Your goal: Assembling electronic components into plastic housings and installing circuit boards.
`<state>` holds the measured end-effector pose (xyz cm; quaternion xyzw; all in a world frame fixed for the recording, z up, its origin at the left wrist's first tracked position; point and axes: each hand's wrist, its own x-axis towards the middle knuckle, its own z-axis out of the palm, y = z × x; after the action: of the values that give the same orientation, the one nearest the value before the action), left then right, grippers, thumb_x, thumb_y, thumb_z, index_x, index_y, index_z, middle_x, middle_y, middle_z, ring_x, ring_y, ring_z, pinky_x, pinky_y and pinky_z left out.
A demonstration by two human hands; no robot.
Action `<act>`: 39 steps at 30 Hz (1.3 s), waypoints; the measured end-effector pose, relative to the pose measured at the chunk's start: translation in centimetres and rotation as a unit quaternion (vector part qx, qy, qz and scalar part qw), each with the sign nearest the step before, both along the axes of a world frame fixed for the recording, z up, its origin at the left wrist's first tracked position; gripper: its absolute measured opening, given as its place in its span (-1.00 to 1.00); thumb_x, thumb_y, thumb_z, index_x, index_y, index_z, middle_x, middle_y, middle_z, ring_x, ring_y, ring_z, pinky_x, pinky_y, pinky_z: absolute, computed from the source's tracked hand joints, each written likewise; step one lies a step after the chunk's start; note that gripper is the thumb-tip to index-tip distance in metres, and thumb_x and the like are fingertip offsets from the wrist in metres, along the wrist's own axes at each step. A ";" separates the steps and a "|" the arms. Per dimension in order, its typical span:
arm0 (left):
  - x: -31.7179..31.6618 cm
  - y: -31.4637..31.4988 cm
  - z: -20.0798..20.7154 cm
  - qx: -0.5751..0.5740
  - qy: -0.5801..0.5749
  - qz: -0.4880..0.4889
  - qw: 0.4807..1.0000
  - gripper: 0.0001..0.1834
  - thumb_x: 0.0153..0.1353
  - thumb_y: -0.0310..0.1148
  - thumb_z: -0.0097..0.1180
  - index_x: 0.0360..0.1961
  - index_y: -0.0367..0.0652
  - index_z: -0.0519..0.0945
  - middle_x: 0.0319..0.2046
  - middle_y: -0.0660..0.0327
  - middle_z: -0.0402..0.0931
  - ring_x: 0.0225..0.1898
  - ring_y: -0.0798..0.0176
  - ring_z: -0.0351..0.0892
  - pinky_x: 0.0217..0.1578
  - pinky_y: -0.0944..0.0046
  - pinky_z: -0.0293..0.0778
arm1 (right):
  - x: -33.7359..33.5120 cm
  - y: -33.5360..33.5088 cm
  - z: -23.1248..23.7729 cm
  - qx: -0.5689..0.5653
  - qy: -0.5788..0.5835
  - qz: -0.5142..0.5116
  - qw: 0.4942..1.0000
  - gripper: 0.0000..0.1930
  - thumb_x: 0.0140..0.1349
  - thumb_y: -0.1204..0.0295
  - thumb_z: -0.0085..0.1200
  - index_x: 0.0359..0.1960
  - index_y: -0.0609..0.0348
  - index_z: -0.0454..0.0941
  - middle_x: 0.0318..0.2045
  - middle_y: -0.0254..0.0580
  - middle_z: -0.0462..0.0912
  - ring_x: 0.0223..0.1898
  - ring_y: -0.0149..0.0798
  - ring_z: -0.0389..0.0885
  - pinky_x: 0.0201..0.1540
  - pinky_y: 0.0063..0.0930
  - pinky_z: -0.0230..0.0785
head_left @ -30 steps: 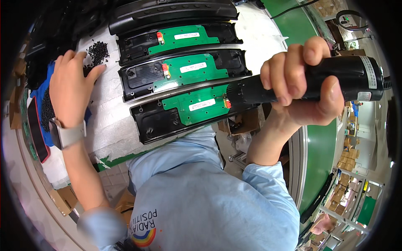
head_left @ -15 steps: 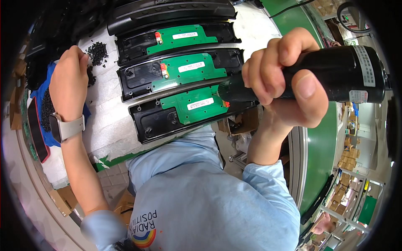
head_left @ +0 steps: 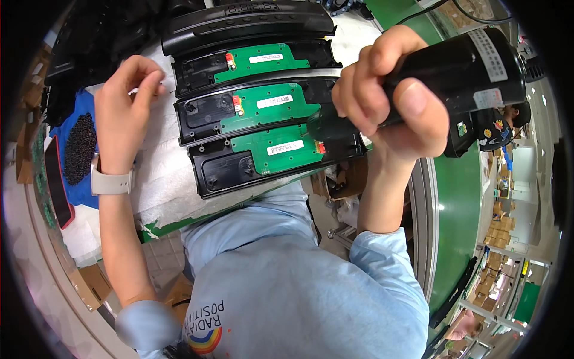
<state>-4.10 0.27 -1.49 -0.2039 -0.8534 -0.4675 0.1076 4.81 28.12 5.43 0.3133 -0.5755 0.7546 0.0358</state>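
My right hand (head_left: 397, 102) is wrapped around a thick black electric screwdriver (head_left: 457, 72). Its narrow end points left, over the right part of the nearest green circuit board (head_left: 275, 160); the very tip does not show clearly. That board sits in a black plastic housing (head_left: 218, 173) near the table's front edge. My left hand (head_left: 127, 105) hovers left of the housings, fingers curled and thumb close to the index finger; anything pinched there is too small to make out. Beside that wrist, a heap of small black screws (head_left: 81, 149) lies on a blue cloth (head_left: 95, 194).
Two more housings with green boards (head_left: 263, 107) are lined up behind, then a black front panel (head_left: 251, 27). A red-edged dark phone-like slab (head_left: 58, 179) lies at far left. Rightward runs a green conveyor (head_left: 451, 239), with a person (head_left: 502, 128) beyond. A cable (head_left: 424, 11) loops at the top.
My left hand has moved right, away from the blue cloth, and its fingers have turned toward the housings. My right hand and the screwdriver have shifted slightly left and farther from me.
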 end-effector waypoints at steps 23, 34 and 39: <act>4.7 3.5 1.2 0.327 -0.348 -0.214 0.852 -0.81 0.07 -0.65 0.22 -0.29 -0.28 0.51 -0.34 0.14 0.60 -0.33 0.32 0.63 -0.21 0.41 0.54 | -0.7 -1.5 0.6 -0.213 0.013 -0.012 0.977 -0.63 0.17 0.13 0.05 -0.17 0.18 0.47 -0.55 -0.40 0.42 -0.59 -0.40 0.36 -0.28 -0.37 0.19; 5.2 4.0 1.4 0.242 -0.357 -0.202 0.879 -0.71 0.03 -0.70 0.21 -0.18 -0.35 0.52 -0.35 0.15 0.61 -0.30 0.33 0.64 -0.19 0.43 0.55 | -0.6 -1.5 -0.1 -0.283 0.009 0.012 0.959 -0.64 0.17 0.14 0.03 -0.19 0.18 0.46 -0.56 -0.38 0.42 -0.59 -0.40 0.36 -0.28 -0.35 0.20; 5.2 4.0 0.9 0.199 -0.294 -0.175 0.918 -0.79 0.06 -0.68 0.18 -0.23 -0.38 0.55 -0.38 0.15 0.62 -0.34 0.38 0.64 -0.24 0.48 0.55 | 1.2 -0.6 0.8 -0.162 -0.056 0.001 0.985 -0.61 0.22 0.14 -0.01 -0.07 0.17 0.37 -0.56 -0.40 0.38 -0.60 -0.42 0.37 -0.29 -0.38 0.25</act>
<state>1.13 4.30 -0.63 -0.1775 -0.6869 -0.6778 -0.1932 6.01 27.47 6.24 0.2610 -0.4464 0.8543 0.0529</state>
